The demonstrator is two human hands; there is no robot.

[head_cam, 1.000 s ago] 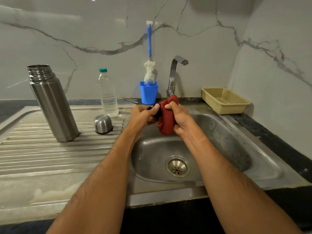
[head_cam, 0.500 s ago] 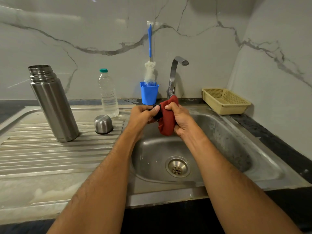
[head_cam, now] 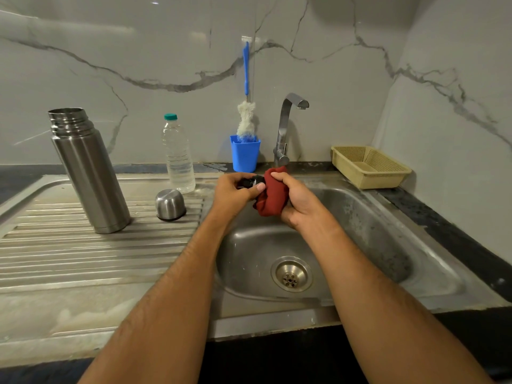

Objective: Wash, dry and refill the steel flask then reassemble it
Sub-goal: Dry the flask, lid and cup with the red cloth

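Two hands work above the sink: the left hand holds a small black stopper in a curled grip, the right hand clutches a red cloth against it. The open flask stands upright on the drainboard, its cap near it.

We see a steel sink unit set into a dark countertop, with a ribbed drainboard to the left and a basin with a round drain to the right. On the drainboard we find the open steel flask standing upright, a small steel cup set mouth down just to its right, and a clear water bottle with a teal cap behind the cup. Along the back edge we see a blue cup holding a bottle brush, the tap beside it, and a yellow mesh basket on the counter at the far right.
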